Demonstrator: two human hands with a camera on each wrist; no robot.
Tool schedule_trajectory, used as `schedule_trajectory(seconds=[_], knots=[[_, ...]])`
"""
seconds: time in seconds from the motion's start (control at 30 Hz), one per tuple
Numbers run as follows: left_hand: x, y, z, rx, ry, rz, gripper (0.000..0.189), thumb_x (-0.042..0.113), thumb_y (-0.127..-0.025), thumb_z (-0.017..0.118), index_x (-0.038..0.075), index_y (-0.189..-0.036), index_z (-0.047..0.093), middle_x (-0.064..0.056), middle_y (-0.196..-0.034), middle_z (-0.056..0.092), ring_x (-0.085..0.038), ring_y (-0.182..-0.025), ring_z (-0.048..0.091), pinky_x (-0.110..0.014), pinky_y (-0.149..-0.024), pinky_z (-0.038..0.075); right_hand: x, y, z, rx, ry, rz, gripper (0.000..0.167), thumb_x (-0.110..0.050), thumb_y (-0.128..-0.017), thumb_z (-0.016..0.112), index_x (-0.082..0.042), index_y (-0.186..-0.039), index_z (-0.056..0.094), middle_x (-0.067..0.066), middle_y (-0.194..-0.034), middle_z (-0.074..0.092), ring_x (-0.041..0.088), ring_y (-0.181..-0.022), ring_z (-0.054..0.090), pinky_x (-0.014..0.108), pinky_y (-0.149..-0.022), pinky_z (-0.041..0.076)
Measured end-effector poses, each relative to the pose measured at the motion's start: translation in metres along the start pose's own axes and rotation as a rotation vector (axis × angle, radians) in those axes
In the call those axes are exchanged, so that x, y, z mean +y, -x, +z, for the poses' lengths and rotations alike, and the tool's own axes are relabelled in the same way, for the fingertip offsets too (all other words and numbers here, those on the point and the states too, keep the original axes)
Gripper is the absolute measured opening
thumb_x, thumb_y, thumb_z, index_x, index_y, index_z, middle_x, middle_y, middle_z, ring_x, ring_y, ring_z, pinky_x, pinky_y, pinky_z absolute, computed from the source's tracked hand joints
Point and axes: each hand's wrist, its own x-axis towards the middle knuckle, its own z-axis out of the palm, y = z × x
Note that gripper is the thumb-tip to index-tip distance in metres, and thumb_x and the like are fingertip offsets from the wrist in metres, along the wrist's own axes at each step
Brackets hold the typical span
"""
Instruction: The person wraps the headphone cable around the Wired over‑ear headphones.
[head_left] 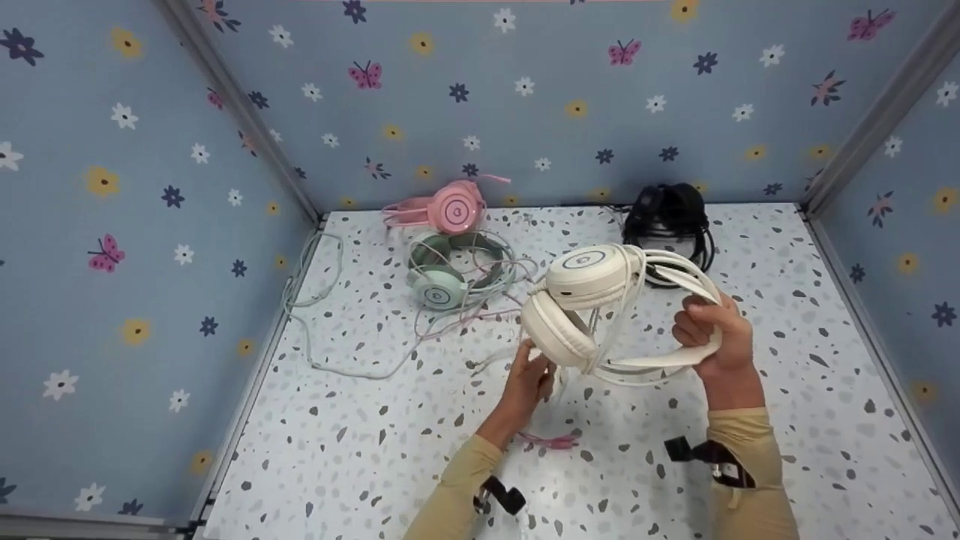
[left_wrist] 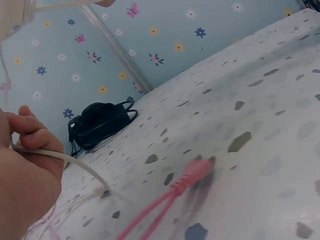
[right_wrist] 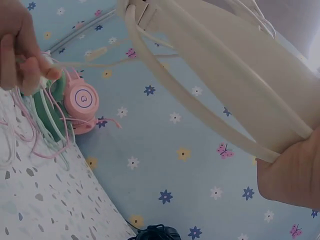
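Observation:
My right hand [head_left: 724, 334] grips the headband of a pair of white headphones [head_left: 592, 289], lifted over the table with the ear cups toward the left. White cable loops run along the headband and cups. Below the lower cup, my left hand [head_left: 529, 382] holds the white cable [left_wrist: 75, 161], which passes through its curled fingers and droops to the tabletop in the left wrist view. From the right wrist view, the headband [right_wrist: 235, 75] fills the upper right, and the cable stretches from it to the left hand [right_wrist: 22, 55].
Pink headphones [head_left: 456, 208] sit at the back wall, with green headphones [head_left: 439, 289] and tangled cords before them. Black headphones [head_left: 667, 225] stand back right. A pale green cord [head_left: 352, 373] trails left. A pink plug [head_left: 561, 442] lies near the left forearm. Patterned walls enclose the speckled table [head_left: 360, 465].

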Motion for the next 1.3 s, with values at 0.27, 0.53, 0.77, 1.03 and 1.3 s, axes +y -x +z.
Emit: schedule_trajectory(seconds=[0.27, 0.53, 0.77, 1.03, 1.3], knots=[[-0.023, 0.02, 0.016, -0.096, -0.194, 0.048, 0.045, 0.019, -0.109, 0.023, -0.012, -0.109, 0.056, -0.009, -0.063, 0.044, -0.008, -0.047, 0.032, -0.023, -0.043, 0.029, -0.004, 0.001, -0.003, 0.142, 0.014, -0.078, 0.026, 0.013, -0.09, 0.037, -0.004, -0.071, 0.043, 0.002, -0.054, 0.015, 0.014, -0.044, 0.015, 0.025, -0.044, 0.016], [-0.002, 0.044, 0.018, -0.152, -0.574, 0.17, 0.033, 0.016, -0.106, 0.041, 0.0, -0.089, 0.064, 0.004, -0.061, 0.043, -0.003, -0.052, 0.036, -0.019, -0.05, 0.033, 0.001, 0.005, -0.008, 0.443, 0.418, -0.235, 0.027, 0.016, -0.084, 0.05, -0.006, -0.071, 0.039, 0.001, -0.052, 0.02, 0.016, -0.043, 0.01, 0.029, -0.042, 0.012], [0.046, 0.058, 0.019, -0.252, -1.126, 0.401, 0.027, 0.02, -0.103, 0.049, 0.017, -0.078, 0.058, 0.011, -0.056, 0.04, 0.0, -0.046, 0.029, -0.016, -0.044, 0.028, 0.013, 0.009, -0.012, 0.679, 0.692, -0.261, 0.02, 0.019, -0.079, 0.052, 0.0, -0.075, 0.048, -0.002, -0.047, 0.031, 0.009, -0.037, 0.022, 0.029, -0.04, 0.015], [0.099, 0.053, 0.018, -0.314, -1.369, 0.537, 0.034, 0.032, -0.102, 0.051, 0.018, -0.072, 0.051, 0.012, -0.057, 0.03, -0.002, -0.049, 0.029, -0.018, -0.047, 0.026, 0.02, 0.012, -0.012, 0.759, 0.943, -0.133, 0.016, 0.019, -0.074, 0.059, 0.005, -0.075, 0.052, -0.003, -0.049, 0.039, 0.005, -0.035, 0.03, 0.02, -0.036, 0.026], [0.165, 0.032, 0.01, -0.343, -1.4, 0.646, 0.025, 0.034, -0.088, 0.072, 0.017, -0.071, 0.067, 0.01, -0.056, 0.05, -0.002, -0.049, 0.036, -0.02, -0.049, 0.032, 0.017, 0.019, -0.009, 0.599, 0.879, 0.056, 0.008, 0.016, -0.077, 0.059, 0.011, -0.082, 0.054, 0.004, -0.052, 0.052, 0.006, -0.036, 0.03, 0.03, -0.039, 0.018]])
